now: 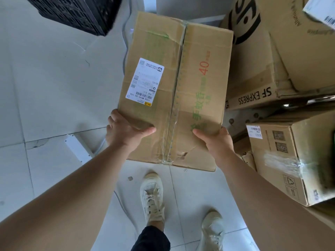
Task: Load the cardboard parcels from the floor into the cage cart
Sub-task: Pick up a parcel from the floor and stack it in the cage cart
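The step in hand looks like the lift and carry: one parcel [174, 87] is held out in front of the person, over the tiled floor [45, 87] and just above the shoes [153, 196], seemingly clear of the ground, though its underside is hidden. Both hands grip its near end. The left hand [125, 131] wraps the near left corner, thumb [145, 130] lying across the cardboard; the right hand [215, 142] takes the near right corner the same way, thumb [199, 134] pressed flat. The other fingers curl out of sight round the box. A white label [145, 82] sits on the upper face, beyond the left hand. More parcels [293, 160] are stacked just to the right. Next the person probably has to turn towards the cart, keeping the box level; a dark latticed thing [76, 13] stands at the upper left, but I cannot tell whether it is the cart
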A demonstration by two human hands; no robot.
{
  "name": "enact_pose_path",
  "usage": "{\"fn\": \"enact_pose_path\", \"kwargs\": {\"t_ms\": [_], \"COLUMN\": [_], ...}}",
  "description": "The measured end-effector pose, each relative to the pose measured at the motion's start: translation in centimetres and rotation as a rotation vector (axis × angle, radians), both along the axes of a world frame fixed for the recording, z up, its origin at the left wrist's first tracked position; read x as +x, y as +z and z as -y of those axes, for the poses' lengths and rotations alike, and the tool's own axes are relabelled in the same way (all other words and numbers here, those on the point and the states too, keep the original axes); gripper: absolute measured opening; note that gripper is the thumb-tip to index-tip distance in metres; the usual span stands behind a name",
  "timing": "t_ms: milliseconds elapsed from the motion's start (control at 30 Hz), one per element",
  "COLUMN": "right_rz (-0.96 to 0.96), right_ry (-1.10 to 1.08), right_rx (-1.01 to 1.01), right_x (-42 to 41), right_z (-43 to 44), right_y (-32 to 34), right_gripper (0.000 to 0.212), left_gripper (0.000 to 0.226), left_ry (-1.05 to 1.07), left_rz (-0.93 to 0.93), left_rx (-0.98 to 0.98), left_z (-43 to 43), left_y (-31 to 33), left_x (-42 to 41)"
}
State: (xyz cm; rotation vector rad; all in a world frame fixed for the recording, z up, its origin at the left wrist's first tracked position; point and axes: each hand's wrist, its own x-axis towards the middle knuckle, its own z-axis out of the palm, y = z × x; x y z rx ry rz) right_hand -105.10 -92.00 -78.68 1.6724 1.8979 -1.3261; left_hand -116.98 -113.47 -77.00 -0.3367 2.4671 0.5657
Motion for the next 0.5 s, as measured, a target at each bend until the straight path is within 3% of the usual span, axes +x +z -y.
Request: {"fn": "enact_pose_path", "kwargs": {"t_ms": [267,500], "right_rz": [-0.04,-0.075], "right_ry": [0.015,0.107], "right_rx": [0.024,0.06], "right_x": [1.5,3.4], "right_z": [0.1,0.4], "right_y": [7.0,18.3], "right_gripper": [0.073,0.074], "left_gripper": [0.115,0.116], "left_ry": [0.008,0.083], "left_rz": [-0.045,-0.092], "left_rx": [-0.023,-0.016], "left_z": [0.4,1.6], "left_y": [8.1,19.5], "left_x": [1.5,5.9]}}
